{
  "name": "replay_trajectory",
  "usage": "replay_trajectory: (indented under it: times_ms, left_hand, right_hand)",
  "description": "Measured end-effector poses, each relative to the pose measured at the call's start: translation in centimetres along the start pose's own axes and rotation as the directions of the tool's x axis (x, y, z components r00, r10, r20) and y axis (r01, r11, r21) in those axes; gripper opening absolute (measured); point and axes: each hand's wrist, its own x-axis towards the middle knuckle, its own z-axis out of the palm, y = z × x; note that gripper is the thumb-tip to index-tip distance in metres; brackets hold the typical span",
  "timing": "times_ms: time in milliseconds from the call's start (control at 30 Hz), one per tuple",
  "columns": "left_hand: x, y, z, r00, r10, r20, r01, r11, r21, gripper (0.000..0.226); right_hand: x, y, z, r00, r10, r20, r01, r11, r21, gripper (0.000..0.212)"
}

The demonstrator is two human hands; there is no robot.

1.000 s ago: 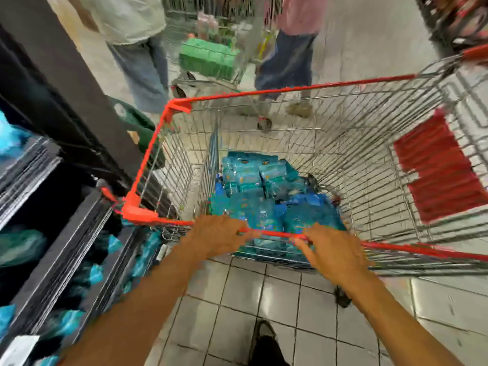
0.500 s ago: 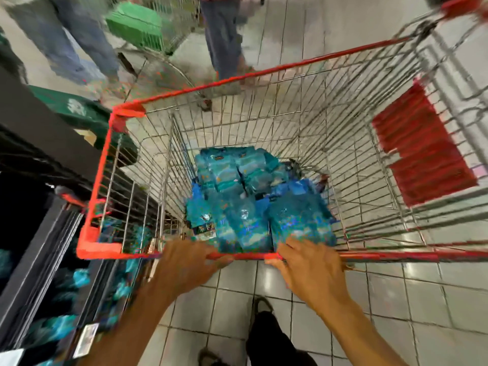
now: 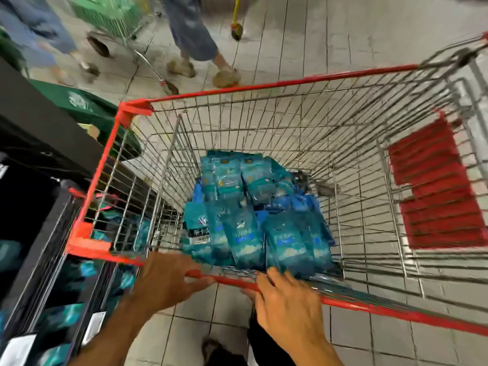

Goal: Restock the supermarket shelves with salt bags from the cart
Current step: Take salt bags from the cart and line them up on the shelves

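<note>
A wire shopping cart with a red rim (image 3: 269,87) stands in front of me. Several teal and blue salt bags (image 3: 253,215) lie piled at its bottom, toward the near left corner. My left hand (image 3: 169,281) grips the near red rim, thumb over the bar. My right hand (image 3: 285,305) also holds the near rim, its fingers curled over the bar just above the bags. Dark shelves (image 3: 39,247) with teal bags on them stand at my left.
A red child-seat flap (image 3: 435,191) hangs on the cart's right end. A green bin (image 3: 87,107) sits behind the cart's far left corner. Two people (image 3: 195,35) and a green cart (image 3: 111,14) are on the tiled aisle ahead. My shoe (image 3: 216,350) shows below.
The cart has come closer and the view has tipped down into it. Both hands stay on the near rim, the right one shifted slightly along it. The people ahead have moved.
</note>
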Motion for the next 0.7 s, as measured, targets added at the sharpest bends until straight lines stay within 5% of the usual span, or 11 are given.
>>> replay_trajectory:
  times_ms: [267, 367, 467, 533, 600, 700]
  left_hand:
    - [-0.8, -0.3, -0.5, 0.997, 0.044, 0.067, -0.042, 0.999, -0.033, 0.083]
    - [-0.4, -0.2, -1.2, 0.984, -0.049, 0.172, 0.065, 0.994, -0.088, 0.081]
    - [4.4, -0.4, -1.3, 0.88, -0.156, 0.449, 0.291, 0.924, -0.248, 0.064]
    - [8.8, -0.4, 0.2, 0.86, -0.179, 0.477, 0.375, 0.856, -0.355, 0.043]
    - [12.6, 0.1, 3.0, 0.835, -0.282, 0.473, 0.483, 0.788, -0.382, 0.037]
    - [16.0, 0.8, 8.5, 0.755, -0.398, 0.522, 0.63, 0.66, -0.408, 0.041]
  right_hand:
    - [-1.3, -1.0, -1.2, 0.996, 0.059, 0.066, -0.061, 0.997, 0.036, 0.037]
    - [0.5, -0.3, -2.8, 0.967, 0.18, 0.178, -0.205, 0.97, 0.133, 0.062]
    - [6.0, 2.3, -0.8, 0.85, 0.189, 0.491, -0.362, 0.887, 0.286, 0.064]
    - [10.3, 4.3, 2.6, 0.724, 0.162, 0.671, -0.435, 0.861, 0.262, 0.059]
    - [13.2, 5.7, 7.0, 0.635, 0.155, 0.757, -0.476, 0.85, 0.225, 0.059]
    - [14.2, 6.8, 14.5, 0.628, 0.205, 0.751, -0.605, 0.735, 0.305, 0.051]
